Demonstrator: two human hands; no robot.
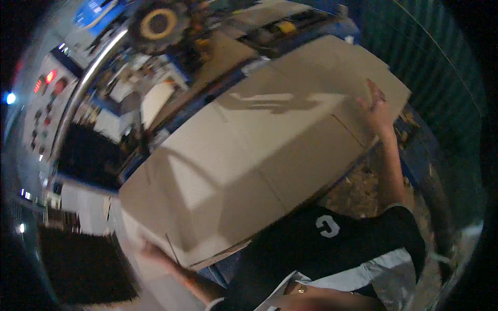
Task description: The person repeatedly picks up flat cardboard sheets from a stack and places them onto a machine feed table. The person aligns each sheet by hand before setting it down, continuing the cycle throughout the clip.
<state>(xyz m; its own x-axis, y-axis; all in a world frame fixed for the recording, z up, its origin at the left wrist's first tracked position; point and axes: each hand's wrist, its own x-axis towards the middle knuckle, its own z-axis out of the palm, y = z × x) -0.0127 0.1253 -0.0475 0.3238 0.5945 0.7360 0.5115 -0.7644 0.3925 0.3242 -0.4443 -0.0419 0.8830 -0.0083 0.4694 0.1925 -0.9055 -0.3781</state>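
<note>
A large brown cardboard sheet (249, 140) with cut slots and crease lines lies slantwise in front of me, on a blue machine bed. My right hand (377, 108) rests on its far right end with the fingers spread. At the near left corner of the sheet is my left hand (155, 254), smeared by motion. Its fingers do not show clearly, so I cannot tell whether they grip the edge. Shadows fall across the cardboard.
A dark wheel with a yellow ring (158, 23) stands beyond the sheet. Cardboard scraps (155, 101) lie at the machine's left. A control panel (49, 98) with lit red lights is at far left, above a dark-edged stack (85, 264). Debris (358, 194) litters the floor.
</note>
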